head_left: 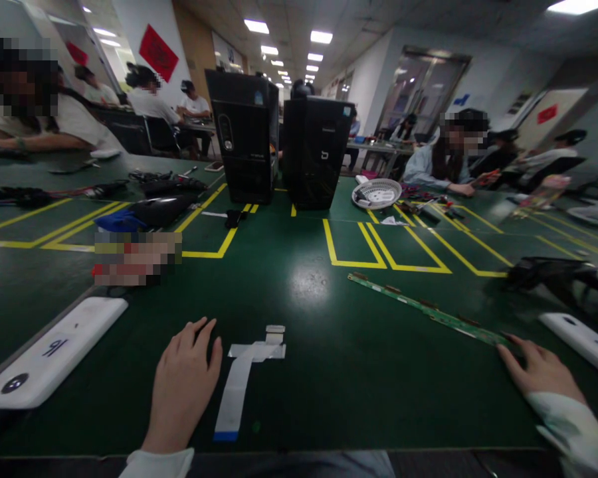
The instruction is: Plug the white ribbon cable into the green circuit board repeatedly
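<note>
My left hand [185, 372] rests on the green table [329, 392], fingers slightly apart, holding nothing. Just right of it lies a flat white ribbon cable [236, 395] with a blue end and a connector at its top, crossed by a clear strip. At the right, my right hand [541, 365] has its thumb and fingers at the near end of a long, thin green circuit board [428, 310]. The board lies slantwise, its far end pointing to the upper left.
Two black computer towers [244, 136] [319, 153] stand at the back. White devices [54, 352] [585, 342] lie at both sides. A white basket [377, 194], cables [24, 194] and yellow tape outlines [359, 264] are farther off. People sit around the table.
</note>
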The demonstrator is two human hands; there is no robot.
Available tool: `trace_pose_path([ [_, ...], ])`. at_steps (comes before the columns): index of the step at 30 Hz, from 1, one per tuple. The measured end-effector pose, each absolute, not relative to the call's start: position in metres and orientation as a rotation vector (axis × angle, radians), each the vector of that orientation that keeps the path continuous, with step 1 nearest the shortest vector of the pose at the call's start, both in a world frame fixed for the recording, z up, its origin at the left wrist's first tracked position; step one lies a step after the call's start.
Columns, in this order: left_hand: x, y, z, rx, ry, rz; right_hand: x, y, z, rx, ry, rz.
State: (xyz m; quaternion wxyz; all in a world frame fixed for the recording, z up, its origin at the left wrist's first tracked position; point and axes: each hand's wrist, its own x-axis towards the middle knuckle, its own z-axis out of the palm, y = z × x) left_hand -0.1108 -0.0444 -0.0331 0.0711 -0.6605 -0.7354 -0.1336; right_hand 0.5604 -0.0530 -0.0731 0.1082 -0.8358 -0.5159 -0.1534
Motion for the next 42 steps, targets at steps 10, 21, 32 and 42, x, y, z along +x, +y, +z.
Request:
trace_pose_path([
  [10,-0.109,-0.044,-0.031,-1.978,-2.213,-0.388,0.460,0.016,-0.055,-2.240,-1.867,-0.398],
  [21,-0.111,-0.044,-0.031,-1.989,-2.217,-0.390,0.301,0.051,-0.033,-2.242,-2.038,-0.398],
  [32,-0.111,-0.044,-0.031,-1.985,-2.199,-0.405,0.228,0.056,-0.017,-2.396,-2.045,-0.295],
  [42,-0.108,-0.044,-0.027,-1.974,-2.216,-0.398,0.202,0.059,-0.021,-2.352,-2.049,-0.263],
])
